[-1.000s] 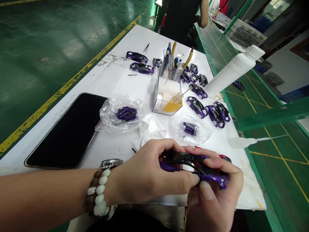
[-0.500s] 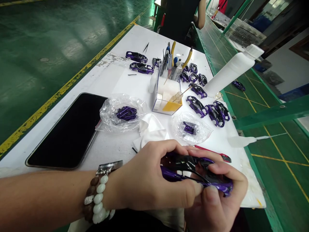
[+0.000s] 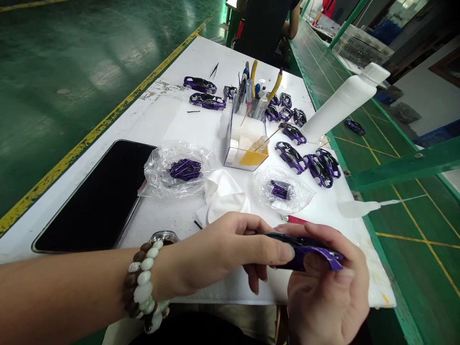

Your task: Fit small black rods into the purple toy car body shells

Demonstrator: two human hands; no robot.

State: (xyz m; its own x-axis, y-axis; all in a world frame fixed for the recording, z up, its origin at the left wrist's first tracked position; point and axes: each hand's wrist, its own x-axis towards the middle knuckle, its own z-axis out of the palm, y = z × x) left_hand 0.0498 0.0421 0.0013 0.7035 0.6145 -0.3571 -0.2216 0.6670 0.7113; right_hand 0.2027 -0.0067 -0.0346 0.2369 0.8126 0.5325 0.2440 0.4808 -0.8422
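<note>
Between my two hands is a purple and black toy car body (image 3: pixel 300 258), tilted so its side faces me. My left hand (image 3: pixel 230 249) grips its left end, with the thumb lying along the side. My right hand (image 3: pixel 330 287) is wrapped round the other end, fingers over the top and thumb below. Much of the car body is hidden by my fingers. Just beyond it lies a red-handled tool (image 3: pixel 295 219), partly covered by my hand. Two clear plastic bags of small purple strips, a left bag (image 3: pixel 161 184) and a right bag (image 3: pixel 302 194), lie farther back.
A crumpled white cloth (image 3: pixel 224 196) lies between the bags. Behind stands a clear tool holder (image 3: pixel 247 155) with pliers. Several car bodies (image 3: pixel 291 157) sit around it. A white bottle (image 3: pixel 341 105), a dropper bottle (image 3: pixel 359 208) and a black tablet (image 3: pixel 97 196) flank them. A person (image 3: pixel 266 28) sits beyond.
The car body has been rolled in my hands, from showing its top and windows to showing its side. My left thumb has moved up onto that side. More of the red-handled tool shows.
</note>
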